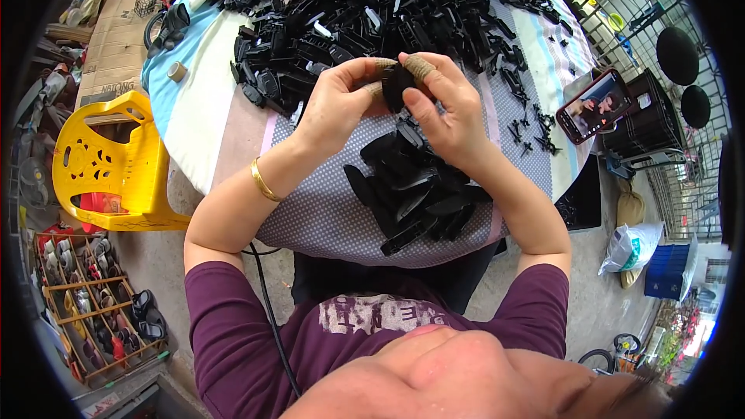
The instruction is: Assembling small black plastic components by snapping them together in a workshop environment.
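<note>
Between both hands, above the middle of the table, is a dark curved black plastic piece (397, 87). My left hand (335, 105) pinches it from the left side, with tan tape wrapped round some fingers and a gold bangle on the wrist. From the right, my right hand (448, 109) grips the same piece with thumb and fingers, one of them also taped. Just below the hands lies a smaller heap of black curved parts (419, 194). Beyond them spreads a large pile of black plastic parts (310, 39). Exactly what the held piece is cannot be made out.
Small black pieces (534, 133) lie scattered right of the hands. A phone (596, 106) leans at the table's right edge. On the left are a tape roll (177, 71), a yellow plastic chair (147, 178) and a shoe rack (77, 287). A patterned cloth (310, 213) covers the table.
</note>
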### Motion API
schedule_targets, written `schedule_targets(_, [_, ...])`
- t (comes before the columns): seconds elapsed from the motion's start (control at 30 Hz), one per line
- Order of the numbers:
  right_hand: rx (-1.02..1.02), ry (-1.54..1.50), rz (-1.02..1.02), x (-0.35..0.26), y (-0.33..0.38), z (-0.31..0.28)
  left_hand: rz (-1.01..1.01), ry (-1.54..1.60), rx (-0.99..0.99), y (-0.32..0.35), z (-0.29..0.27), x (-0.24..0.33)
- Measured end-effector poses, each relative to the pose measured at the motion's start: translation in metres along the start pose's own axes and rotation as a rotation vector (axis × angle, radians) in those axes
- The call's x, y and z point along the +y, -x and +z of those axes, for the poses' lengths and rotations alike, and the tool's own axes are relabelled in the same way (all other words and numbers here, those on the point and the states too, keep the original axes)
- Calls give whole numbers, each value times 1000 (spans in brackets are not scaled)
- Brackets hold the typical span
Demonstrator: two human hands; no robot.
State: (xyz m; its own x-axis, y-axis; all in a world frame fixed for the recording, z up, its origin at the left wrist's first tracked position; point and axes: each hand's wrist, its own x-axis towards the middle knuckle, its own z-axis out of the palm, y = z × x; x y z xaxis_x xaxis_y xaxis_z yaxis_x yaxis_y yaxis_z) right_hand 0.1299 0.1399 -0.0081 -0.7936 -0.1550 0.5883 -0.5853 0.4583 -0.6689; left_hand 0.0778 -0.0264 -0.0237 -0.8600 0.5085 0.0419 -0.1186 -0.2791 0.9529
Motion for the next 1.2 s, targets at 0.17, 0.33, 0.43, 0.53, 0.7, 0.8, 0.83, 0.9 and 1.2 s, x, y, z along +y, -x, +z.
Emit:
schedule_targets(0.17, [104, -221, 111, 9, 2, 3, 69, -128, 17, -1, 1, 1])
schedule_targets(0.33, [61, -94, 96, 5, 2, -2, 108, -196, 56, 2, 5, 5])
schedule_targets(0.43, [49, 2, 38, 4, 1, -2, 125, -206, 75, 2, 2, 2])
schedule_targets(0.53, [123, 28, -21, 7, 3, 0, 115, -165, 75, 2, 5, 6])
schedule_targets(0.7, [89, 79, -36, 3, 5, 0, 112, -212, 72, 1, 0, 4])
schedule_targets(0.8, [98, 109, -76, 3, 4, 2, 137, -278, 55, 1, -1, 2])
schedule_targets(0.83, [98, 109, -76, 4, 4, 2, 156, -312, 48, 2, 0, 1])
schedule_targets(0.9, [126, 234, -157, 5, 5, 2, 146, -205, 22, 8, 9, 4])
schedule_targets(1.2, [-33, 101, 154, 4, -3, -7, 177, -50, -82, 5, 2, 11])
